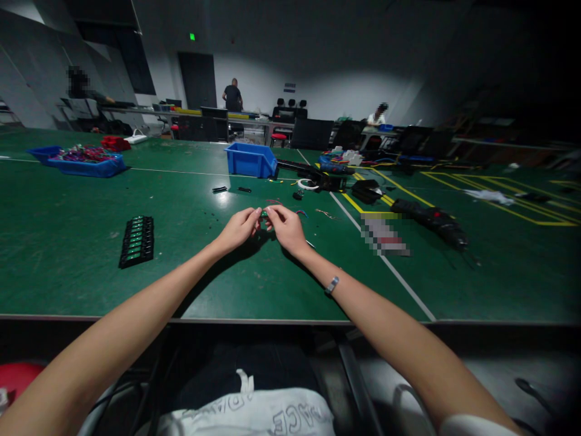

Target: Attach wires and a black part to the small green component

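Over the middle of the green table, my left hand (240, 229) and my right hand (285, 227) meet at the fingertips. Both are closed in a pinch on one small green circuit board (264, 214), mostly covered by the fingers. Thin red and blue wires (300, 212) show just behind my right hand. To the left lies a black rack (137, 240) with a row of small green boards in it. Two short black parts (219, 189) rest on the table beyond my hands.
Farther back stand a blue bin (251, 160) and a blue tray (86, 162) heaped with coloured wires. A black tool (429, 223) lies at right, a white ring (307, 184) near the centre. The table's front edge (281, 321) runs below my forearms. People work at distant benches.
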### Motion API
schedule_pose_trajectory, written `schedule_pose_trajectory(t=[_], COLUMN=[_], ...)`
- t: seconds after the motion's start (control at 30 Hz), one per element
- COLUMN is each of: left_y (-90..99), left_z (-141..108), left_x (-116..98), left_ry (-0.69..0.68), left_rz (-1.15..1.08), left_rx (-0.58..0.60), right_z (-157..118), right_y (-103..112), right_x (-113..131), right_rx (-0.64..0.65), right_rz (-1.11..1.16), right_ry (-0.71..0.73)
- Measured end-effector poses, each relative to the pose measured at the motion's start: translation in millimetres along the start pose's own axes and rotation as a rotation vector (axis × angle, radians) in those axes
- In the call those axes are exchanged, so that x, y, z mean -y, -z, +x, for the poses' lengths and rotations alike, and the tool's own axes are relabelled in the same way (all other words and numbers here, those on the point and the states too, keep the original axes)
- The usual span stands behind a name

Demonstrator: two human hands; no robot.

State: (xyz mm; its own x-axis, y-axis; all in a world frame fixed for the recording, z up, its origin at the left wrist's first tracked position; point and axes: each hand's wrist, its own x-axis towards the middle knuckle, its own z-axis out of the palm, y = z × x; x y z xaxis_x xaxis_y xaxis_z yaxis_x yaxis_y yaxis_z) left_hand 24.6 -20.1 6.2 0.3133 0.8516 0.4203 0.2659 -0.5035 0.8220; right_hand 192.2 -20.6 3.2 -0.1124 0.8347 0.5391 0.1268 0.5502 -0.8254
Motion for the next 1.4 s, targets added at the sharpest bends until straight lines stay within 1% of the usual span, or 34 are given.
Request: schedule_pose_trajectory(t=[0.37,0.53,0.77,0.93,1.27,1.4], left_y=[-5.1,-6.1,-6.7,-6.6,-5.8,-5.7], left_z=[-2.6,-3.3,-3.1,-3.6,-4.2,-4.1], left_x=[-2.6,-2.3,1.7,0.9,-0.2,0.7], left_ry=[-0.004,0.01,0.008,0.018,0.055,0.044], left_rz=[-0.106,-0.137,-0.093,-0.113,-0.149,-0.123], left_rx=[-0.019,-0.005,-0.039,-0.048,-0.008,-0.003], right_z=[-4.1,-5.2,-5.1,-5.1,-4.7,-3.9], right_y=[-4.4,-5.0,-4.8,-4.9,-3.8,-3.3], right_x=[4.7,6.8,8.2,8.7,4.5,4.0], right_rx=[-0.011,-0.023,-0.018,-0.022,-0.012,-0.004], right_rz=[0.028,0.025,0.015,0.013,-0.002,-0.001], right_ry=[0.006,0.002,0.003,0.0,-0.004,-0.004])
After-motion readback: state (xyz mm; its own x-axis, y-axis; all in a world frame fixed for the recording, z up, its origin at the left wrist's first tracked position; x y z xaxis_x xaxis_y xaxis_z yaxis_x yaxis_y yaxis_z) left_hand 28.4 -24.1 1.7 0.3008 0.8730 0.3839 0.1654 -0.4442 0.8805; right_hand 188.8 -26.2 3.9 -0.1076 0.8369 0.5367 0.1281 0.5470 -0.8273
